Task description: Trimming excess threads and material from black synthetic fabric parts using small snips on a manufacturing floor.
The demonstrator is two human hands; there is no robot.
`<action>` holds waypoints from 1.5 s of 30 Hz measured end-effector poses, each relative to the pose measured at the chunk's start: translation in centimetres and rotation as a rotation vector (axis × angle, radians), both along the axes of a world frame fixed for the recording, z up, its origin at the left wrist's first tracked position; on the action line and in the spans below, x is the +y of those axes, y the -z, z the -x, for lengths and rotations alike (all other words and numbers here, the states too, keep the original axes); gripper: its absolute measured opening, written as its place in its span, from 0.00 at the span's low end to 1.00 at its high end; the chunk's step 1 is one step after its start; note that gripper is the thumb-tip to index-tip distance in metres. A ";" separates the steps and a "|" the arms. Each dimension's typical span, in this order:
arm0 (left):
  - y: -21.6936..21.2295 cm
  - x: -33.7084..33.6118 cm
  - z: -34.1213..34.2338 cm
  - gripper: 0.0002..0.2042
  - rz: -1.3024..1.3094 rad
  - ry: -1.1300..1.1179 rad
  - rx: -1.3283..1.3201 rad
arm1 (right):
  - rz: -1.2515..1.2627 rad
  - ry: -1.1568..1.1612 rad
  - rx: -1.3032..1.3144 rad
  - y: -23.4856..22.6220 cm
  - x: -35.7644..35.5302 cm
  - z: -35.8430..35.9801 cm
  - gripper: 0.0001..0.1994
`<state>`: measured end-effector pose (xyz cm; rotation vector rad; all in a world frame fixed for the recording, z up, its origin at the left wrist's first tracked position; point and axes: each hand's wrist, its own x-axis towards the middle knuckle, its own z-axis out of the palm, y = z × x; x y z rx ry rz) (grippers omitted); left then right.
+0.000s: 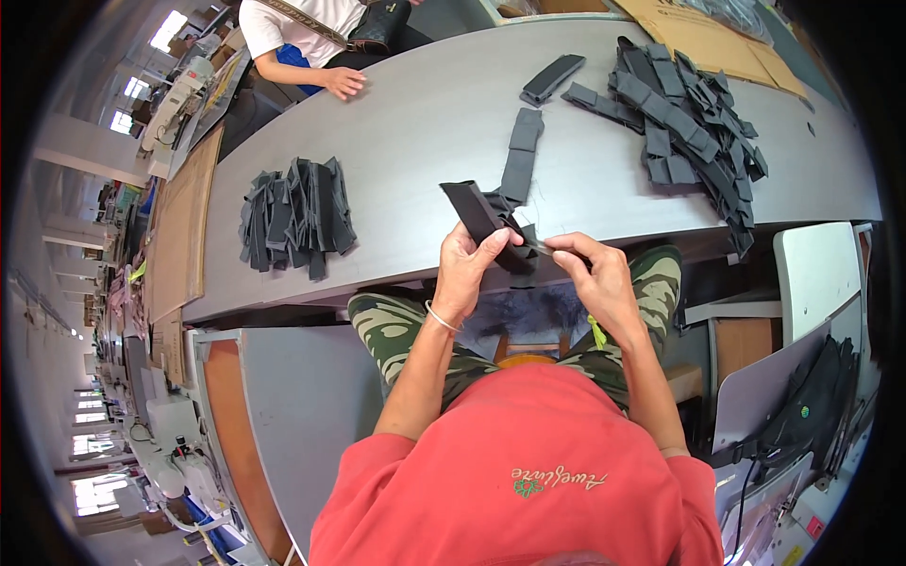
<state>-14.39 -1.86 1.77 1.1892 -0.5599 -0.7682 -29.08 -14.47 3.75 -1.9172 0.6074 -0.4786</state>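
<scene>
Black fabric strip (469, 203) in the left hand (462, 264), above the near table edge. Left fingers and thumb closed around its lower half, little gap visible. Right hand (599, 283): thumb and forefinger drawn nearly together on a slim item (540, 247); its kind is too small to tell.

Relation: strip's long axis runs slantwise, far-left end free beyond the left fingers, near-right end pointing toward the right fingertips. Left hand is nearer, in contact; right fingertips sit just beside that near-right end, to its right.

Outward: a chain of grey folded pieces (524, 146) leads from behind the hands away across the grey table (406, 123). One loose dark folded piece (552, 80) lies beyond it. Bundle of dark strips (294, 217) at left; larger heap of folded pieces (689, 123) at right. Across the table, a co-worker's hand (344, 82) rests at the edge.

Writing: light script over a green emblem on the red shirt (528, 424), inverted in view; not transcribed. No label made out on the strip.
</scene>
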 end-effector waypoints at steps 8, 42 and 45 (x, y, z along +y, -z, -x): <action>-0.6 -0.1 0.9 0.25 0.025 -0.013 0.152 | -0.101 0.048 -0.159 -0.6 -0.9 0.4 0.11; -1.3 -0.3 1.1 0.20 0.154 0.254 0.651 | 0.470 0.015 -0.383 0.6 1.2 -1.9 0.17; -1.8 -1.1 0.8 0.10 0.122 0.178 0.421 | 0.561 -0.017 -0.382 0.3 1.7 -1.9 0.17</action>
